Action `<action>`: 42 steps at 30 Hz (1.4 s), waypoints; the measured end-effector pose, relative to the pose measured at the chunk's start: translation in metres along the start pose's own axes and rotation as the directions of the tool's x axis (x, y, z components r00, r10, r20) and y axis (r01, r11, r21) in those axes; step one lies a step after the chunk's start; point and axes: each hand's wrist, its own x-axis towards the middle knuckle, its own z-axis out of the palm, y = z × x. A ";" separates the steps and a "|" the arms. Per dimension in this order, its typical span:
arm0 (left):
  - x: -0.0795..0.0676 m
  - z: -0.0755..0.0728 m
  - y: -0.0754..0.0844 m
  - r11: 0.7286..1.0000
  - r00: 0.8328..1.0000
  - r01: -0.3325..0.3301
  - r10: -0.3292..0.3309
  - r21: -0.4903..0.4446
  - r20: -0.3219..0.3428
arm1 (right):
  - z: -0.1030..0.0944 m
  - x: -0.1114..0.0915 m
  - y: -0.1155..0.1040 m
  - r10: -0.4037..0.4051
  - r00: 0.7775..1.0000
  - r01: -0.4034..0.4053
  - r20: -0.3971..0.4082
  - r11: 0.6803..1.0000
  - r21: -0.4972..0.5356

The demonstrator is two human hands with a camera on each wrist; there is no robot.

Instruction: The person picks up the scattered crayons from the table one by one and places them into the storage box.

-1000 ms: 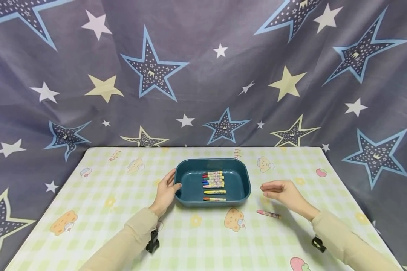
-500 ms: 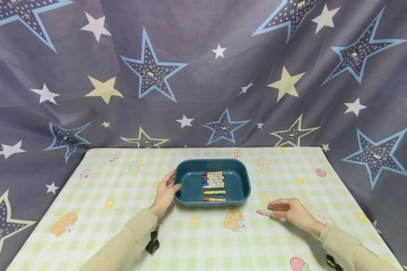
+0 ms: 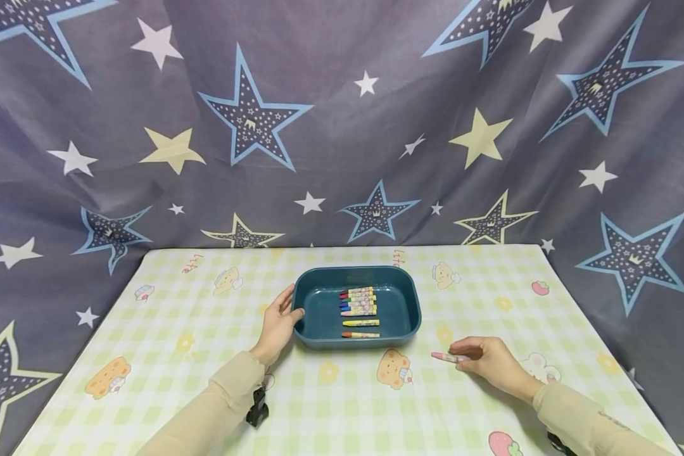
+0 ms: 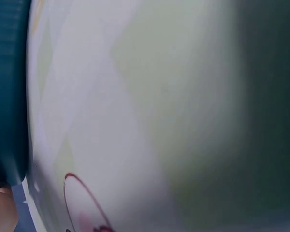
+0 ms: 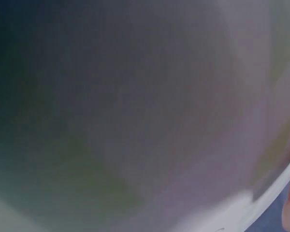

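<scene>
In the head view my left hand (image 3: pixel 276 326) grips the left end of a dark teal rectangular tray (image 3: pixel 356 343), thumb over the rim and fingers along the outside. Inside the tray lie several crayons (image 3: pixel 358 303) side by side, with a yellow crayon (image 3: pixel 360 323) and an orange crayon (image 3: pixel 360 335) apart in front of them. To the right of the tray, my right hand (image 3: pixel 496 364) pinches a pink crayon (image 3: pixel 447 357) by its right end, low over the cloth. The left wrist view catches the tray's side (image 4: pixel 8 96) and a bit of finger.
A green-and-white checked tablecloth (image 3: pixel 376 411) with cartoon prints covers the table. Behind the table hangs a grey curtain (image 3: pixel 342 158) patterned with stars. Much of the right wrist view is dark, blurred cloth.
My right hand has moved down and right from beside the tray to the pink crayon on the cloth and now pinches its end. The left hand and tray stay put.
</scene>
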 end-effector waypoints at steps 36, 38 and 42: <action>0.002 -0.001 -0.003 1.000 1.000 -0.006 0.006 0.006 -0.014 | -0.010 0.062 -0.089 -0.049 0.999 0.050 -0.009 0.993 0.106; 0.002 -0.001 -0.003 1.000 1.000 -0.003 0.003 0.005 -0.015 | -0.003 0.071 -0.091 -0.054 0.999 0.054 -0.003 0.991 0.123; 0.002 -0.001 -0.003 1.000 1.000 0.001 -0.001 0.004 -0.015 | 0.012 0.090 -0.092 -0.058 0.998 0.059 -0.008 0.985 0.161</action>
